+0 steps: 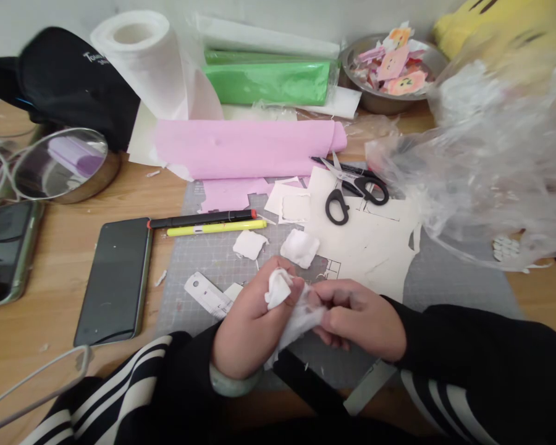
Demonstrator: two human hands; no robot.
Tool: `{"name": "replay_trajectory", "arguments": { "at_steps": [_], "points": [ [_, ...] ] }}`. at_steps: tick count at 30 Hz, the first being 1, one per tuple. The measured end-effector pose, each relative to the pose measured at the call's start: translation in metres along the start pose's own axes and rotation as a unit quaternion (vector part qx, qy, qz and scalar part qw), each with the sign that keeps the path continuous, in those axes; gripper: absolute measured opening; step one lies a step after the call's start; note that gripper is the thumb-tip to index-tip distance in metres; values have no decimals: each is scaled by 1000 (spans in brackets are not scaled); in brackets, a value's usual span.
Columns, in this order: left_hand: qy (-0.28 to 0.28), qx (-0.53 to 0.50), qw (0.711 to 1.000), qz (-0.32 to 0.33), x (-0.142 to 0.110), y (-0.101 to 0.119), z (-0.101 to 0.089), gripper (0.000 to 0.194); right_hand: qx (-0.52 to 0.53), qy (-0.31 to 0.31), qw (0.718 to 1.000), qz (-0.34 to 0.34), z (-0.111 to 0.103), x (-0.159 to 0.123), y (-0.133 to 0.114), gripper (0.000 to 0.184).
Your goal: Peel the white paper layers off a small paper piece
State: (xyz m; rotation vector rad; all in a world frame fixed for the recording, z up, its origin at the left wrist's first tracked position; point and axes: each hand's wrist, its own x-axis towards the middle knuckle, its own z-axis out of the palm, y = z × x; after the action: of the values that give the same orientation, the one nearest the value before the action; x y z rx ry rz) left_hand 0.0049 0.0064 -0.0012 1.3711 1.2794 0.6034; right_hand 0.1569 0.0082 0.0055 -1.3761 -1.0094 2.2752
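Observation:
My left hand (254, 324) is closed around a crumpled white tissue (278, 289), part of which pokes out above the thumb. The fingers of my right hand (364, 318) pinch the loose end of the same tissue, which is stretched and blurred between both hands. Just beyond them, two small white padded pieces (300, 248) lie on the grey cutting mat (180, 259). A white ruler (208, 293) sticks out beside my left hand. Past my right hand lies a cream paper sheet (375, 247) with drawn lines, and scissors (340, 191) with black handles rest on it.
Two pens (213, 228) and a phone (113, 281) lie on the left. Behind are a pink paper roll (250, 148), a tissue roll (136, 68) and green packs (266, 83). Clear plastic bags (482, 179) crowd the right, near a metal bowl (380, 102) of paper pieces.

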Motion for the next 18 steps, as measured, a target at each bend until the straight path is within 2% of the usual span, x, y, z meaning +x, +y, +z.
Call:
{"name": "replay_trajectory", "arguments": {
  "at_steps": [9, 18],
  "points": [
    [-5, 32, 999, 9, 0, 0, 0, 20, 122, -25, 992, -23, -6, 5, 3, 5],
    [10, 36, 999, 11, 1, 4, 0, 21, 273, -100, 953, -86, -22, 14, 8, 9]
  ]
}}
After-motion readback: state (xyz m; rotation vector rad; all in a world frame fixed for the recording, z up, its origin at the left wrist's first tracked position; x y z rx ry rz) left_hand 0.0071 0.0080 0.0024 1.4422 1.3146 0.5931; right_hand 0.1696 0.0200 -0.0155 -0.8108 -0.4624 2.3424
